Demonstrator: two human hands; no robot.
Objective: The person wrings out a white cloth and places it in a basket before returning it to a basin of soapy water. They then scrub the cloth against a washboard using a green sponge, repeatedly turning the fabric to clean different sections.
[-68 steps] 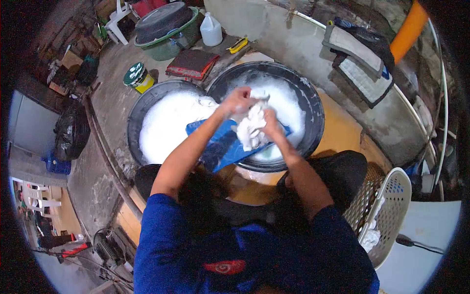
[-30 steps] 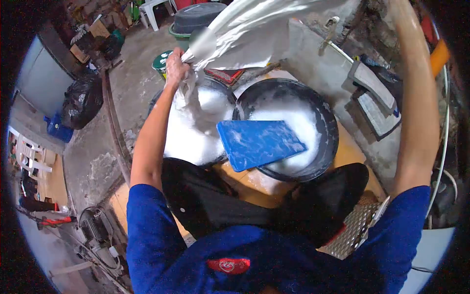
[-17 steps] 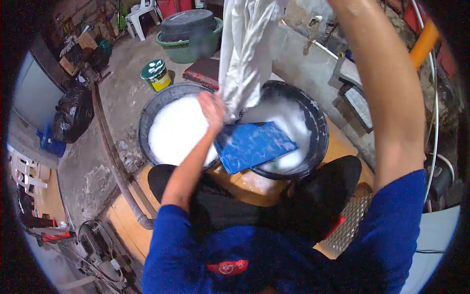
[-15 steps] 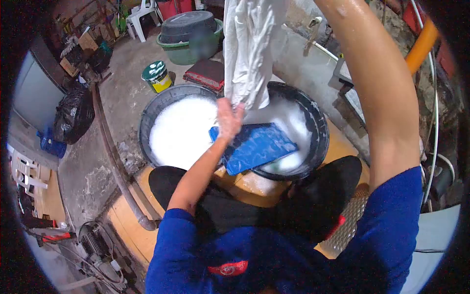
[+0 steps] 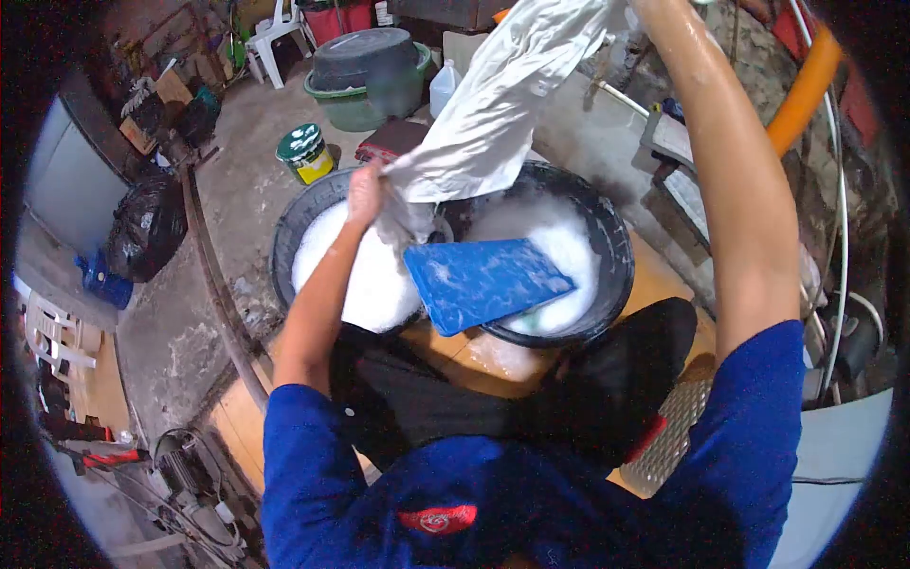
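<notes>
A wet, wrinkled white cloth (image 5: 493, 123) stretches diagonally in the air above two dark tubs. My left hand (image 5: 365, 194) is closed around its lower left end, over the foamy left tub (image 5: 282, 248). A bunched bit of the cloth hangs below that hand. The upper end runs to my right hand (image 5: 652, 8), raised at the top edge; its fingers are cut off by the frame, but the cloth is held up there. A blue board (image 5: 488, 280), streaked with suds, lies slanted on the right tub (image 5: 621, 261), where foam (image 5: 564, 237) floats.
Behind the tubs stand a paint bucket (image 5: 305, 152), a clear plastic jug (image 5: 443, 90) and a green basin (image 5: 365, 112) with a dark tub on it. A pipe (image 5: 213, 251) runs along the left floor. A wall with a white pipe (image 5: 621, 100) borders the right.
My left hand has moved left and slightly up with the cloth's lower end. The cloth has gone from hanging straight down to a diagonal spread. My right arm has shifted slightly.
</notes>
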